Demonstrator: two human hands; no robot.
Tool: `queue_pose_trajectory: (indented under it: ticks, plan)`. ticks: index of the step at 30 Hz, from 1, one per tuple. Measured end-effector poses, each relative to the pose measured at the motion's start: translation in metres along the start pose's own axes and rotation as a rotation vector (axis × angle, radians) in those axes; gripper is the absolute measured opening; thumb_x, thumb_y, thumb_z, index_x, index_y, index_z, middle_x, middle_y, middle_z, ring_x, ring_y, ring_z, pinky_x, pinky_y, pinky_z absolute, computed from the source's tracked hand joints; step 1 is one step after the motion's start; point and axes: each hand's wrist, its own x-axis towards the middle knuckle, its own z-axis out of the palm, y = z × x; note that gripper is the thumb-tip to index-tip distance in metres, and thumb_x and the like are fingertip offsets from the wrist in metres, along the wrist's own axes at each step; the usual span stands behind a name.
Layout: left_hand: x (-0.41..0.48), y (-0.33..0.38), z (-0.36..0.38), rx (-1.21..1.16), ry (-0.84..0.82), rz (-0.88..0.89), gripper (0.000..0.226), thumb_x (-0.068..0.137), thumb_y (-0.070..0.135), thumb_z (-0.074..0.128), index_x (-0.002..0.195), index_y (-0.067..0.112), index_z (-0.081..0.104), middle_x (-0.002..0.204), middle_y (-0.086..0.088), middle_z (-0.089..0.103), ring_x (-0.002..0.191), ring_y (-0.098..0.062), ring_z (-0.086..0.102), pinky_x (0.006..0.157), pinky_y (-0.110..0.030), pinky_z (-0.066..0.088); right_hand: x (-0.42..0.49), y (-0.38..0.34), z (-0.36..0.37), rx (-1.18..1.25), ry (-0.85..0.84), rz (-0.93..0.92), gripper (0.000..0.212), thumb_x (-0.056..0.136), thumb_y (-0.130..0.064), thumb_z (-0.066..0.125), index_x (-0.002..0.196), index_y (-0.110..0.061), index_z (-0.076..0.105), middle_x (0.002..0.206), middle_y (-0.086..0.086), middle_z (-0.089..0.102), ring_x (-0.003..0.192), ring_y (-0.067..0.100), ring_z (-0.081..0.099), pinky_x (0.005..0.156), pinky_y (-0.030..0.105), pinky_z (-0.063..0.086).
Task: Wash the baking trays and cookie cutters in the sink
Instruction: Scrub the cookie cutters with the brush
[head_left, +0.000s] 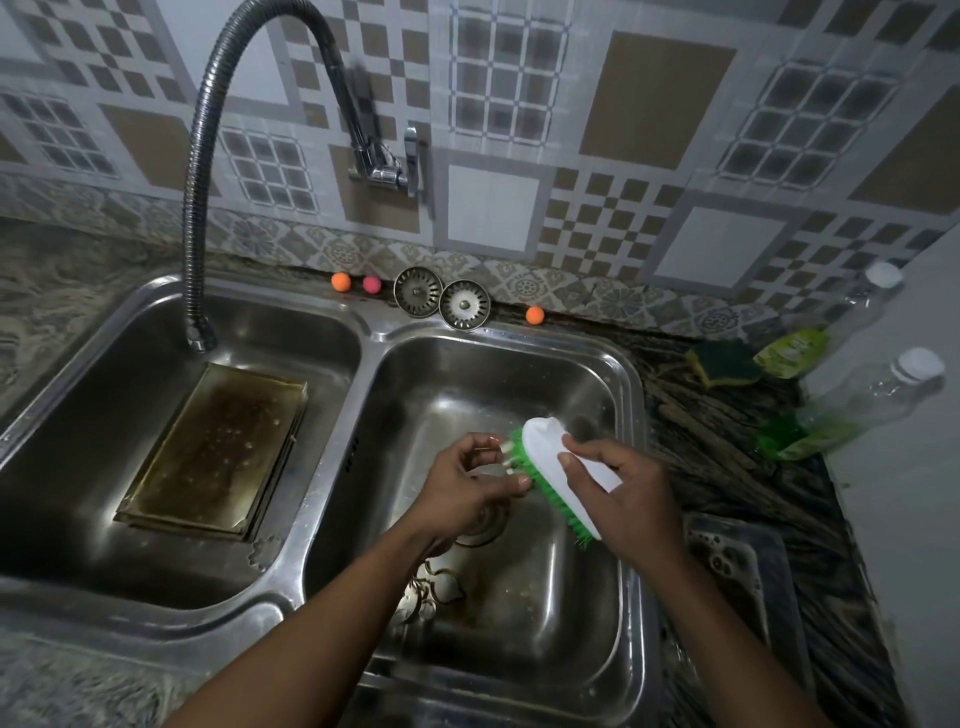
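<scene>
Over the right basin (618, 395) my right hand (628, 499) grips a white scrub brush (556, 462) with green bristles. My left hand (467, 483) holds a small metal cookie cutter (501, 457) against the bristles; most of it is hidden by my fingers. Several more cookie cutters (434, 590) lie on the basin floor near the drain. A stained rectangular baking tray (218, 447) leans in the left basin (83, 395), below the flexible faucet hose (200, 332). Another soapy tray (737, 566) lies on the counter to the right.
Two metal sink strainers (441, 299) and small orange and pink balls (341, 281) stand along the back ledge. A green-yellow sponge (724, 364), a green detergent pouch (792, 353) and two clear bottles (878, 395) occupy the right counter. The tap handle (410, 156) is on the tiled wall.
</scene>
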Motion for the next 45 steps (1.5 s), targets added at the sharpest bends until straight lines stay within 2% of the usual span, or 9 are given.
queue_pose_trajectory:
  ticks: [5, 10, 16, 19, 23, 27, 33, 38, 45]
  plan:
    - [-0.003, 0.006, 0.012, -0.383, 0.015, -0.170, 0.021, 0.084, 0.010, 0.070, 0.103, 0.006, 0.061, 0.091, -0.012, 0.070, 0.073, -0.024, 0.068, 0.062, -0.033, 0.057, -0.005, 0.001, 0.003, -0.008, 0.031, 0.039, 0.017, 0.085, -0.026, 0.073, 0.101, -0.028, 0.075, 0.101, -0.020, 0.071, 0.096, -0.004, 0.065, 0.083, 0.022, 0.053]
    - [0.000, 0.011, 0.024, -0.480, 0.152, -0.291, 0.008, 0.090, 0.012, 0.066, 0.099, 0.010, 0.064, 0.086, -0.011, 0.074, 0.072, -0.023, 0.070, 0.060, -0.033, 0.059, -0.020, -0.005, 0.011, -0.014, 0.090, -0.102, 0.018, 0.084, -0.010, 0.073, 0.100, -0.016, 0.075, 0.101, -0.024, 0.067, 0.097, -0.009, 0.063, 0.082, 0.006, 0.045]
    - [0.001, 0.005, 0.032, -0.555, 0.233, -0.421, 0.038, 0.090, 0.032, 0.068, 0.115, 0.003, 0.066, 0.108, -0.015, 0.073, 0.095, -0.029, 0.071, 0.066, -0.037, 0.060, -0.028, -0.005, 0.019, -0.101, 0.125, -0.176, 0.016, 0.084, -0.012, 0.073, 0.100, -0.015, 0.076, 0.098, -0.021, 0.067, 0.093, -0.011, 0.061, 0.077, 0.006, 0.045]
    - [-0.001, 0.002, 0.032, -0.613, 0.273, -0.414, 0.039, 0.091, 0.028, 0.068, 0.114, -0.002, 0.062, 0.099, -0.015, 0.074, 0.084, -0.027, 0.074, 0.066, -0.035, 0.060, -0.020, -0.002, 0.019, -0.102, 0.170, -0.115, 0.015, 0.086, -0.019, 0.070, 0.101, -0.017, 0.076, 0.100, -0.015, 0.071, 0.094, -0.007, 0.063, 0.079, 0.014, 0.050]
    - [0.000, 0.003, 0.033, -0.606, 0.323, -0.444, 0.036, 0.090, 0.037, 0.067, 0.100, 0.002, 0.065, 0.082, -0.014, 0.072, 0.065, -0.026, 0.070, 0.065, -0.036, 0.059, -0.023, -0.007, 0.028, -0.033, 0.095, -0.088, 0.016, 0.085, -0.013, 0.072, 0.100, -0.018, 0.075, 0.101, -0.019, 0.070, 0.097, -0.008, 0.063, 0.083, 0.010, 0.048]
    - [0.002, -0.005, 0.031, -0.572, 0.337, -0.412, 0.040, 0.092, 0.036, 0.065, 0.115, 0.003, 0.065, 0.089, -0.013, 0.075, 0.075, -0.026, 0.071, 0.071, -0.036, 0.058, -0.020, -0.006, 0.040, 0.012, 0.132, 0.006, 0.014, 0.086, -0.011, 0.071, 0.099, -0.016, 0.075, 0.103, -0.016, 0.069, 0.098, -0.014, 0.060, 0.083, 0.006, 0.045]
    - [0.002, -0.004, 0.028, -0.509, 0.351, -0.427, 0.037, 0.090, 0.034, 0.069, 0.112, 0.003, 0.067, 0.093, -0.016, 0.075, 0.082, -0.031, 0.069, 0.068, -0.036, 0.057, -0.022, -0.007, 0.052, 0.027, 0.141, 0.003, 0.014, 0.085, -0.010, 0.072, 0.098, -0.014, 0.076, 0.100, -0.014, 0.069, 0.096, -0.015, 0.060, 0.081, 0.003, 0.043]
    - [-0.001, -0.005, 0.024, -0.519, 0.337, -0.464, 0.032, 0.094, 0.033, 0.063, 0.100, 0.002, 0.064, 0.064, -0.008, 0.069, 0.055, -0.019, 0.064, 0.051, -0.026, 0.053, -0.019, -0.008, 0.045, 0.071, 0.158, 0.058, 0.013, 0.086, -0.011, 0.072, 0.097, -0.016, 0.075, 0.099, -0.021, 0.067, 0.096, -0.018, 0.059, 0.081, 0.001, 0.041]
    - [-0.004, -0.009, 0.025, -0.469, 0.307, -0.425, 0.020, 0.093, 0.023, 0.067, 0.097, 0.004, 0.061, 0.054, -0.002, 0.063, 0.054, -0.016, 0.063, 0.080, -0.040, 0.059, -0.009, 0.000, 0.042, 0.098, 0.176, 0.181, 0.013, 0.087, -0.021, 0.071, 0.099, -0.024, 0.075, 0.098, -0.020, 0.069, 0.096, -0.017, 0.059, 0.085, 0.005, 0.044]
